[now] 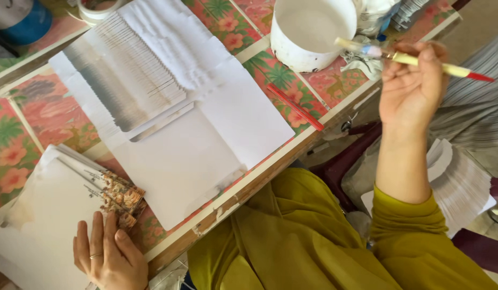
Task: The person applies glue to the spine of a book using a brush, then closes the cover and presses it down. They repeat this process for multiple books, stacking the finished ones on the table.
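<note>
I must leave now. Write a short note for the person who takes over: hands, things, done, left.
Right hand holds a brush raised beside the white bucket.
Left hand lies flat on a paper stack near its patterned edge.
Fanned white sheets lie spread on the table; a red pencil lies beside them. More sheets lie below the table.
What is done or left does not show.

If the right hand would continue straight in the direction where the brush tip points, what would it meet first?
Probably the white bucket. The right hand holds the paintbrush with its bristles aimed left, just off the bucket's near rim. Depth is unclear from above, so the tip may pass over the rim.
</note>
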